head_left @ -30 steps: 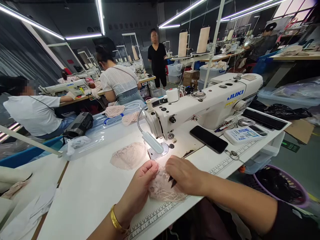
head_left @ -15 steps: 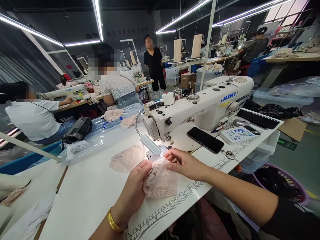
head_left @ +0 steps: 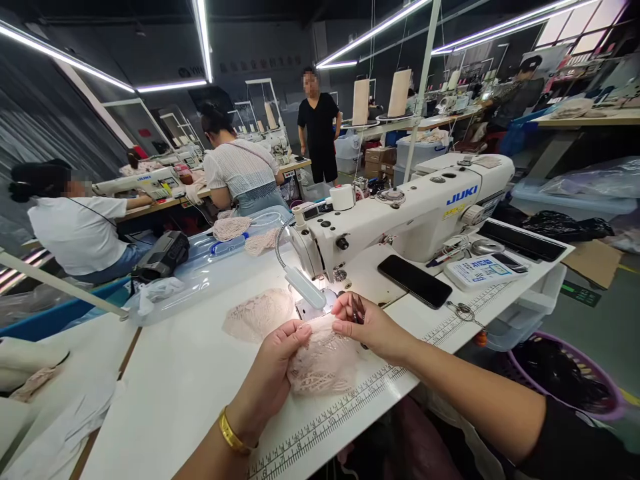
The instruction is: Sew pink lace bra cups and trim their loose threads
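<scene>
The left hand (head_left: 270, 360) and right hand (head_left: 377, 328) pinch a pink lace piece (head_left: 323, 371), a sewing machine (head_left: 395, 220) beyond their grip and a phone (head_left: 415, 281) to the grip's right.

The one camera sat on your head, facing forward and down across the counter (head_left: 170, 393). It looked from close above your left hand (head_left: 276, 360) and right hand (head_left: 371, 328), with the sewing machine (head_left: 400, 217) just beyond, and took in the far wall (head_left: 265, 43) and ceiling lights (head_left: 203, 40).
</scene>
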A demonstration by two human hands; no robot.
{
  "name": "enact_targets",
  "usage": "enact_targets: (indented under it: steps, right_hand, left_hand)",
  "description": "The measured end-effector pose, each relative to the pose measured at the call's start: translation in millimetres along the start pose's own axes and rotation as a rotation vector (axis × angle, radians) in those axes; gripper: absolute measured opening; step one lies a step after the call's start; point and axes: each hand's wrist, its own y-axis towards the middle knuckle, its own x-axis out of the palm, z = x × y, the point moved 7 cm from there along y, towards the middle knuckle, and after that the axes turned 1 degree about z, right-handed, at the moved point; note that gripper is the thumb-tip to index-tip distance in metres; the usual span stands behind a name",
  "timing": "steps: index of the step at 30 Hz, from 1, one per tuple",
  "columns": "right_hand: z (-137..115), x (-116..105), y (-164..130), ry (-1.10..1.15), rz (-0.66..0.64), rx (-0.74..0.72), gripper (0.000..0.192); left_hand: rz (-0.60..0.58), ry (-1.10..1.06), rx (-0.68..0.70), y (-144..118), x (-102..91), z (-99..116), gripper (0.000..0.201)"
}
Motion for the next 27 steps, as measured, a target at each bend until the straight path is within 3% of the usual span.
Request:
enact_targets:
  steps: [6,9,11,13,16,19,22,27]
  right_hand:
    - [-1.9,4.2,-2.9,-0.074,-0.02,-0.003,0.027]
    - [-8.6,5.2,-7.0,-0.196,-0.008,-0.062,0.023]
    - [-20.5,7.1,-11.8,-0.339,0.001,-0.206,0.016]
    - [-37.1,12.8,-20.5,-0.491,-0.013,-0.457,0.013]
    - [-53.1,21.9,-38.1,-0.675,-0.038,-0.833,0.027]
    - [-54.5,23.1,-47.2,-0.797,0.0,-0.994,0.043]
    - [-53.5,23.2,-51.2,-0.885,0.036,-1.045,0.045]
    - [-50.4,28.8,-52.2,-1.077,0.031,-1.063,0.031]
  left_hand:
    - [-0.024,0.037,0.014,-2.5,6.3,3.0,0.036]
    - [0.043,0.189,0.132,-4.7,3.2,10.8,0.035]
    - [0.148,0.371,0.313,-9.3,-1.6,22.4,0.025]
    - [0.221,0.567,0.57,-19.2,-0.8,36.5,0.014]
    - [0.243,0.751,0.951,-38.6,7.7,49.1,0.01]
    - [0.331,0.869,1.165,-51.8,9.6,51.9,0.019]
    - [0.345,0.94,1.157,-51.2,10.2,50.2,0.024]
    - [0.249,0.784,0.786,-33.8,5.7,43.1,0.011]
